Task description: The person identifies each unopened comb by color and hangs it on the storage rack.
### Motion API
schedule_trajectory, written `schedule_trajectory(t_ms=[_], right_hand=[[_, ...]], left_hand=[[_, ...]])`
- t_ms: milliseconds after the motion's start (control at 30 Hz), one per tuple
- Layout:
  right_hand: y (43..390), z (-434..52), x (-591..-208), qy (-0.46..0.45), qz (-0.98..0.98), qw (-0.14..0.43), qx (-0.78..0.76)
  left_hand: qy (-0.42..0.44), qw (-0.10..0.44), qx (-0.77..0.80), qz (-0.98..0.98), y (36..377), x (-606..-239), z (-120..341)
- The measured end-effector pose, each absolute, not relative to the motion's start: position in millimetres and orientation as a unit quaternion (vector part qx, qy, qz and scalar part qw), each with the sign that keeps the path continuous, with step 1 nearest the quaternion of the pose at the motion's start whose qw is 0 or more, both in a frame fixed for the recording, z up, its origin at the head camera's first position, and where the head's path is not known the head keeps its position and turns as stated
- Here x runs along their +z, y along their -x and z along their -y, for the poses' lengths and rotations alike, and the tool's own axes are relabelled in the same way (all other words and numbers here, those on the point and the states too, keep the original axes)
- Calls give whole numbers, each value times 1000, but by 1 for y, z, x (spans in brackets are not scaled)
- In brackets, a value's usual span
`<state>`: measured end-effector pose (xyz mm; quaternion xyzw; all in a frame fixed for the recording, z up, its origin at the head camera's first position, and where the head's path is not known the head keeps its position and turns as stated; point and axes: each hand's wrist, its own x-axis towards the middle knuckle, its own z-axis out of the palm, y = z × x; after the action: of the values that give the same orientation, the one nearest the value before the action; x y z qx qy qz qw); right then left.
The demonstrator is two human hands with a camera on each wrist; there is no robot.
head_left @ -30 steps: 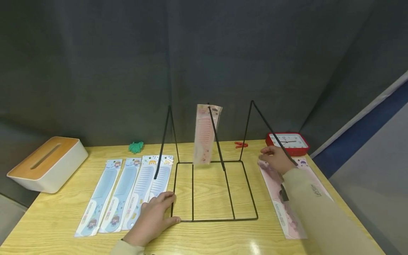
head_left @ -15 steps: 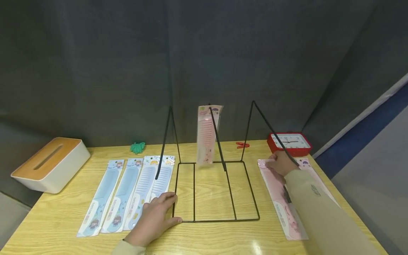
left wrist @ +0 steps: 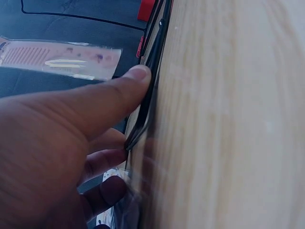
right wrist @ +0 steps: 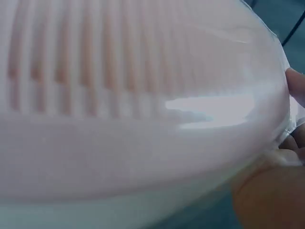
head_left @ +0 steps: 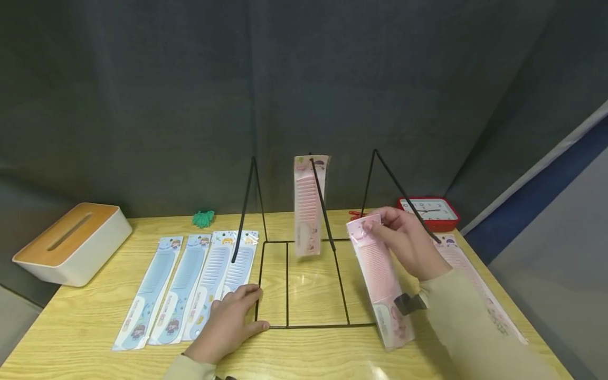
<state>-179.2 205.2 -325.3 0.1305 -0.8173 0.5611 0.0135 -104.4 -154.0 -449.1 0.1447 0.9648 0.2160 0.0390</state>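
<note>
One pink comb packet (head_left: pixel 380 274) has left the bench since half a second ago: the right hand (head_left: pixel 404 240) now pinches its top edge and holds it tilted in the air just right of the wire rack (head_left: pixel 313 285), where before that hand lay on the packets flat on the wood. In the right wrist view the glossy film bulges close to the lens, with the comb's ribbed teeth showing through. The left hand (head_left: pixel 228 322) has not shifted; its spread fingers press flat on the rack's front left corner, the thumb along the thin black rod. Three slanted prongs rise from the rack's square base, and a second pink packet (head_left: pixel 309 206) hangs upright on the middle one. A third pink packet (head_left: pixel 475 279) lies on the pale grained bench (head_left: pixel 95 316) by the right sleeve. Four blue comb packets (head_left: pixel 190 285) lie side by side on the left, slightly overlapping. Further back sit one white tissue box (head_left: pixel 66 243) with a wooden lid and one red clock (head_left: pixel 429 211).
</note>
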Motion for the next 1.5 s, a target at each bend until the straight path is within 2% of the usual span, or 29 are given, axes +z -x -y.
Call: schedule_trajectory(t_ms=[100, 267, 400, 633, 933, 1167, 1500], right_hand=[[147, -181, -307, -207, 794, 48, 570], [109, -154, -289, -315, 709, 70, 627], [96, -145, -279, -303, 697, 98, 642], [99, -138, -273, -254, 715, 124, 639], [128, -135, -283, -177, 743, 97, 638], [175, -121, -282, -157, 732, 103, 655], [239, -101, -278, -63, 742, 93, 661]], left_hand=[[-145, 39, 215, -965, 105, -449, 154], [-148, 32, 214, -965, 107, -448, 154], [-150, 25, 216, -965, 108, -448, 155], [-150, 29, 218, -964, 109, -448, 155], [-145, 39, 218, -964, 109, -446, 154], [-142, 43, 216, -965, 108, -447, 154], [-143, 41, 217, -965, 106, -451, 155]])
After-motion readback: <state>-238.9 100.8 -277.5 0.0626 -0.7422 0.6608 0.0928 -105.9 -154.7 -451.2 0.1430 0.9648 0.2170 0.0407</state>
